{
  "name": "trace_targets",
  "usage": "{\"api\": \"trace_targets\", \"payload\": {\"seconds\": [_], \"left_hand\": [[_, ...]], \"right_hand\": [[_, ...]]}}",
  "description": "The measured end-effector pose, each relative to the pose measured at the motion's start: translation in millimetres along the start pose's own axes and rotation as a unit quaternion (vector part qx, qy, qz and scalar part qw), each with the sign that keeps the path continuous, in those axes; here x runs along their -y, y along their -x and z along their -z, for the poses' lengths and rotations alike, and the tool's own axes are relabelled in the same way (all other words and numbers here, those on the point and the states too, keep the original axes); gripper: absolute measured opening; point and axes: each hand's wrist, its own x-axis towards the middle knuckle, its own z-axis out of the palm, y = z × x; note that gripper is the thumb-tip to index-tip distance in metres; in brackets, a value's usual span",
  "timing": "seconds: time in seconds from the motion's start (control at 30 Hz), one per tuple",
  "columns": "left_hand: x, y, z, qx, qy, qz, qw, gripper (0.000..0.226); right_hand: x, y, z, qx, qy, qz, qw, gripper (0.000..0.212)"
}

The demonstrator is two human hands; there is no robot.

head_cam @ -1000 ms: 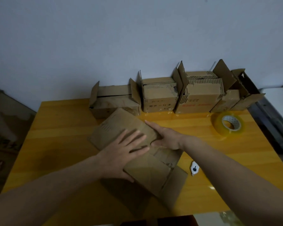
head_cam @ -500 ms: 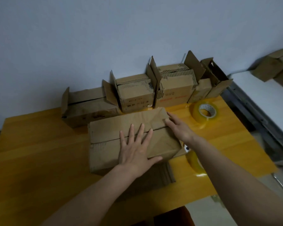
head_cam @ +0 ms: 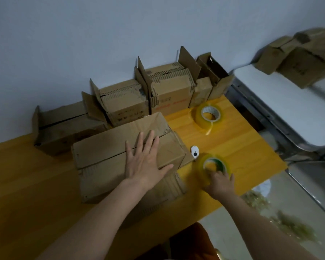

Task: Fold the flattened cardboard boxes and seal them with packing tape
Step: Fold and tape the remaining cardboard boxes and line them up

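A folded cardboard box (head_cam: 124, 152) is lying on the yellow table (head_cam: 26, 184), its two top flaps closed and meeting along a seam, so nothing inside is showing. The left hand (head_cam: 144, 162) is lying flat across that seam, fingers straight and spread, pressing the flaps down. Just right of the box, the right hand (head_cam: 219, 182) is curling its fingers round the near rim of a roll of tape (head_cam: 213, 166), though motion blur is hiding the exact grip. A small white cutter (head_cam: 195, 152) is lying between the box and that roll. Behind the box, a row of boxes (head_cam: 131, 104) with raised flaps is standing against the wall; their insides are not showing. A second tape roll (head_cam: 208, 116) is sitting right of the row
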Motion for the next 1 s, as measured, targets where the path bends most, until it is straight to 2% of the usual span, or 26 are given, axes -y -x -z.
{"api": "trace_targets", "payload": {"seconds": [0.07, 0.17, 0.23, 0.27, 0.37, 0.47, 0.57, 0.67, 0.73, 0.8, 0.9, 0.93, 1.0], "left_hand": [[1.4, -1.6, -0.8, 0.004, 0.001, -0.015, 1.000, 0.099], [2.2, 0.3, 0.6, 0.007, 0.002, -0.022, 1.000, 0.098], [2.7, 2.0, 2.4, 0.011, -0.003, -0.024, 1.000, 0.096], [2.5, 2.5, 3.1, 0.011, -0.003, -0.024, 1.000, 0.095], [2.0, 2.7, 3.8, 0.012, 0.004, -0.027, 1.000, 0.095], [0.2, 0.6, 3.9, 0.002, 0.006, -0.027, 1.000, 0.097], [-3.3, -0.5, 6.9, -0.015, 0.028, -0.028, 0.999, 0.097], [-2.0, 1.1, 11.3, -0.038, 0.142, -0.016, 0.989, 0.089], [1.9, 2.2, 9.9, -0.079, 0.254, 0.004, 0.964, 0.080], [5.9, 4.1, 9.0, -0.131, 0.358, 0.030, 0.924, 0.064], [12.0, 8.7, 8.0, -0.158, 0.458, 0.063, 0.872, 0.055], [14.0, 10.9, 7.9, -0.166, 0.491, 0.072, 0.852, 0.053], [16.4, 16.5, 10.4, -0.200, 0.567, 0.110, 0.791, 0.040]], "right_hand": [[-6.9, 1.0, -7.5, -0.009, 0.017, 0.009, 1.000, 0.047], [-14.3, -2.0, -4.9, -0.044, 0.017, 0.025, 0.999, 0.049], [-16.3, -6.1, 2.9, -0.058, -0.052, 0.047, 0.996, 0.043], [-17.5, -7.4, 10.0, -0.065, -0.123, 0.051, 0.989, 0.039], [-19.4, 0.1, 44.1, -0.066, -0.361, 0.059, 0.928, 0.033], [-10.2, 19.7, 84.9, -0.084, -0.491, 0.123, 0.858, 0.018], [13.1, 44.7, 132.7, -0.109, -0.526, 0.222, 0.814, 0.015], [43.2, 64.8, 173.0, -0.133, -0.490, 0.301, 0.807, 0.022], [65.7, 67.2, 183.1, -0.115, -0.454, 0.339, 0.816, 0.025], [87.8, 64.4, 180.7, -0.095, -0.401, 0.356, 0.839, 0.027], [112.5, 58.0, 176.4, -0.092, -0.332, 0.381, 0.858, 0.029], [117.4, 56.9, 177.0, -0.089, -0.323, 0.389, 0.858, 0.028], [124.7, 56.3, 180.6, -0.088, -0.303, 0.401, 0.860, 0.026]]}}
